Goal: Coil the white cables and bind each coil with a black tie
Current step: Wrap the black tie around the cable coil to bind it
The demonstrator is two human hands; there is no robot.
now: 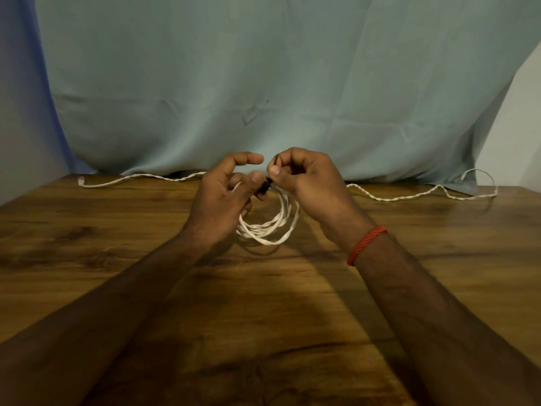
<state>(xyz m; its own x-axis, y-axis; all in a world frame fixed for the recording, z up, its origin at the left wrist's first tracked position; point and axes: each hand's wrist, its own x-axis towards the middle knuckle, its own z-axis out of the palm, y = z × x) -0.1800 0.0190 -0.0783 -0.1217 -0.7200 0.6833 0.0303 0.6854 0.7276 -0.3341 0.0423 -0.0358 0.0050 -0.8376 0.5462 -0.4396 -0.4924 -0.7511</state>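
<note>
A coil of white twisted cable [270, 228] hangs between both hands above the wooden table [117, 244]. My left hand [224, 200] grips the coil's top left, thumb pressed near a small black tie [263, 189] that sits on the coil's top. My right hand [304, 177] pinches the tie's end between thumb and forefinger, right beside the left thumb. A loose white cable [409, 196] lies uncoiled along the table's far edge on the right, and another stretch of white cable [131, 178] runs along the far edge on the left; the hands hide whether they join.
A pale blue-green cloth [263, 83] hangs behind the table as a backdrop. A red thread band [367, 244] circles my right wrist. My forearms stretch across the table's near half.
</note>
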